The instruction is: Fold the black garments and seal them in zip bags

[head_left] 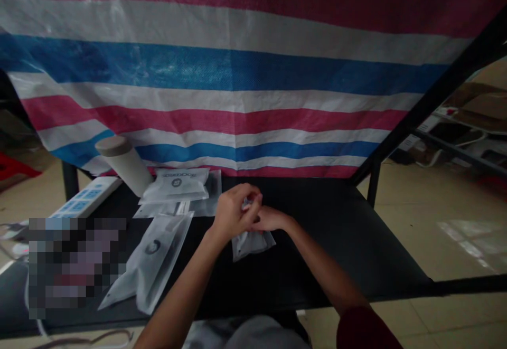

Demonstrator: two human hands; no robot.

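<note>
Above the middle of the black table, my left hand (236, 209) has its fingers curled in a pinch around something small and whitish that I cannot make out. My right hand (270, 218) meets it from the right, its fingers closed at the top of a small frosted plastic bag (253, 245) and partly hidden behind my left hand. The lower part of this bag hangs or rests just below both hands. To the left lies a larger frosted plastic bag (152, 259) with a dark ring-shaped mark. Behind it are more frosted bags (178, 184), overlapping, one with dark print.
A white bottle with a grey-brown lid (124, 164) leans at the back left. Beside it lies a white power strip (87, 198), with a blurred-out patch in front. A striped tarp (233, 74) closes off the back of the black table (325, 248); a dark metal frame (396, 143) runs along the right.
</note>
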